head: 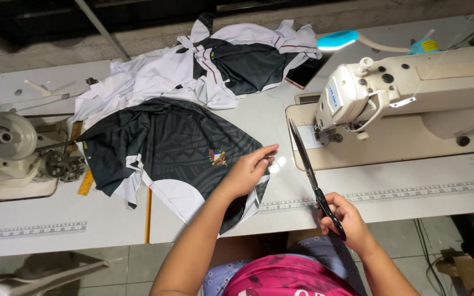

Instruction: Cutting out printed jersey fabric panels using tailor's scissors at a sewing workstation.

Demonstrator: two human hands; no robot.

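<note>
Table (390, 197) white, sewing machine (407, 98) right, concrete wall (154, 35) behind

top: pink, white print | arms: bare, sleeveless | lap: lilac patterned

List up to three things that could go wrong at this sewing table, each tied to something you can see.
1. The scissors in the right hand point their long blades towards the left hand; fingers could get nicked.
2. They could snag the dark garment under the left hand.
3. The blade tips sit close to the sewing machine and might strike it.
</note>
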